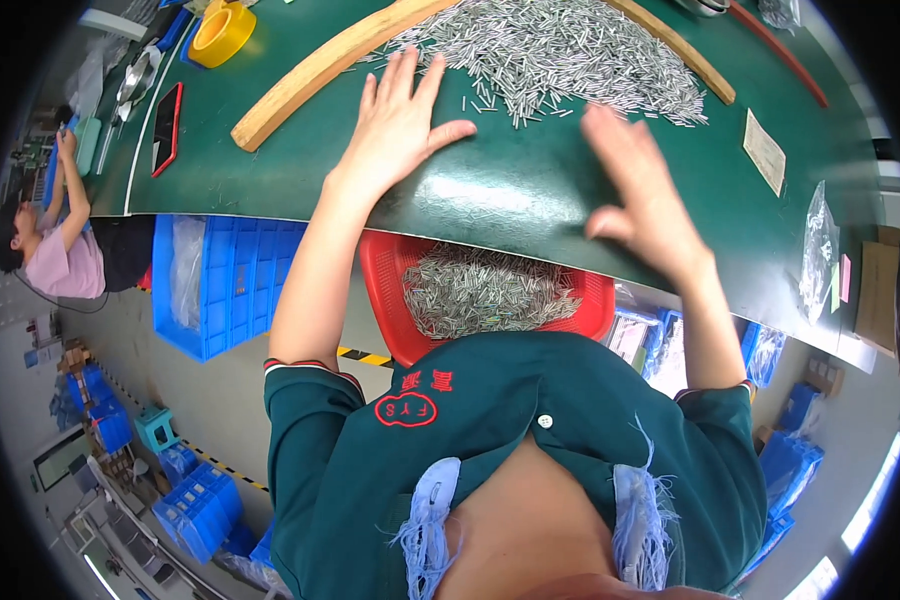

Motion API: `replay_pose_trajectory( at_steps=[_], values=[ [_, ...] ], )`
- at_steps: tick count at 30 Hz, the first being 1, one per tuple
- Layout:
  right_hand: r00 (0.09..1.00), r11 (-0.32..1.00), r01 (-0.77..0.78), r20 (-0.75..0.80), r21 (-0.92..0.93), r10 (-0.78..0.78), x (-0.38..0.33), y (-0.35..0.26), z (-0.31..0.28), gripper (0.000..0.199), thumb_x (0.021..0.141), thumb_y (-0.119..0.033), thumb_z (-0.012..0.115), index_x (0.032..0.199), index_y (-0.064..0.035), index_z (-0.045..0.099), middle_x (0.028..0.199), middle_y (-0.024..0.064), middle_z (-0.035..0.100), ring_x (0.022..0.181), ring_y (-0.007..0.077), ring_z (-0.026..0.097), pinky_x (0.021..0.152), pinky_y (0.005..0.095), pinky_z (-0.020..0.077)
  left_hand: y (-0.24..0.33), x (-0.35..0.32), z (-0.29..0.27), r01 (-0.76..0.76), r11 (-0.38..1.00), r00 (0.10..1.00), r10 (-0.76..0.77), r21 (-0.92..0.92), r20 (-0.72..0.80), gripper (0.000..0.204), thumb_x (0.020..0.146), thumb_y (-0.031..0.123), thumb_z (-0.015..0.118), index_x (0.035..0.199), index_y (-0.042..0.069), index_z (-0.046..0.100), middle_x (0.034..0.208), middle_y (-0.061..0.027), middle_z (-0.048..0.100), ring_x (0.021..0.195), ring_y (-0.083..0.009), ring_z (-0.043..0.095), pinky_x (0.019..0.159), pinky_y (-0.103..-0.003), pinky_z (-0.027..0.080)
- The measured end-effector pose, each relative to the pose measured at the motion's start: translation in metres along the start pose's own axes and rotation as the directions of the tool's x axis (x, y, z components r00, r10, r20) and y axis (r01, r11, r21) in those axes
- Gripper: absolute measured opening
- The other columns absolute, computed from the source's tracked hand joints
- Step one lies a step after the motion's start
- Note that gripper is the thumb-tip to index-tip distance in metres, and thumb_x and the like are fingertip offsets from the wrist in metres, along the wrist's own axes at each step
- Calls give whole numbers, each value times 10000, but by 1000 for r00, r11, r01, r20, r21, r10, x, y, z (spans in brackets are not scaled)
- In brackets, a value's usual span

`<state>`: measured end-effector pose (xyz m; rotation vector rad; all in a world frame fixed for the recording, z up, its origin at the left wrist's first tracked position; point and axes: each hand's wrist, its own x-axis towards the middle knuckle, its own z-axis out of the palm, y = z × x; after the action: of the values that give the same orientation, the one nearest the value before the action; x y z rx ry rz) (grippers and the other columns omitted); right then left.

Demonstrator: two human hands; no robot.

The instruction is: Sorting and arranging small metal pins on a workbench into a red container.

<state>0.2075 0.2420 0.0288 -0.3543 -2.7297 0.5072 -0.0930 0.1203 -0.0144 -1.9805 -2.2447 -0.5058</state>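
A broad heap of small silvery metal pins lies on the green tabletop, with a few strays along its near edge. My left hand is spread over the table at the heap's left near side, fingertips by the pins and thumb out to the right. My right hand, slightly blurred, hovers at or just above the table near the heap's right near side, its thumb apart from the fingers. Neither hand holds anything. Below the table's front edge, a red plastic basket holds many more pins against my body.
A wooden bar flanks the heap on the left, another wooden bar on the right. Farther left are a phone and a yellow tape roll. Right lie a paper card and a plastic bag. A co-worker is at left.
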Motion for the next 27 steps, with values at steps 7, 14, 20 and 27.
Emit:
replay_pose_trajectory(
  at_steps=[7, 14, 20, 27],
  values=[
    [846, 770, -531, -169, -353, 506, -33, 156, -20, 880, 936, -568, 573, 1576, -71, 230, 1614, 214, 252, 1511, 346, 216, 1212, 503, 185, 9, 33, 5, 1, 998, 984, -13, 67, 177, 1005, 885, 706, 537, 1587, 78, 188, 1614, -278, 174, 1522, -380, 146, 1225, -521, 104],
    [962, 933, -247, -182, -262, 204, 12, 99, 25, 848, 921, -598, 576, 1552, -98, 311, 1591, 258, 264, 1487, 423, 228, 1217, 493, 191, 44, 39, 17, -122, 990, 982, 131, -76, 138, 1072, 838, 732, 577, 1579, 63, 186, 1604, -285, 191, 1512, -398, 169, 1219, -536, 138],
    [980, 970, -156, -155, -184, 128, 43, 48, 53, 898, 898, -672, 527, 1535, -66, 341, 1587, 259, 271, 1479, 433, 241, 1212, 495, 201, 61, 26, 16, -150, 982, 980, 163, -113, 116, 1117, 802, 721, 630, 1576, 50, 186, 1598, -294, 194, 1503, -427, 176, 1209, -567, 143],
    [983, 992, -93, -150, 89, 105, 72, 4, 74, 834, 934, -613, 513, 1534, -57, 346, 1577, 287, 271, 1475, 478, 211, 1212, 521, 171, 84, -9, 13, -79, 989, 997, 81, -127, 7, 1218, 721, 734, 681, 1541, -37, 217, 1551, -342, 250, 1465, -487, 229, 1149, -650, 219]
  ],
)
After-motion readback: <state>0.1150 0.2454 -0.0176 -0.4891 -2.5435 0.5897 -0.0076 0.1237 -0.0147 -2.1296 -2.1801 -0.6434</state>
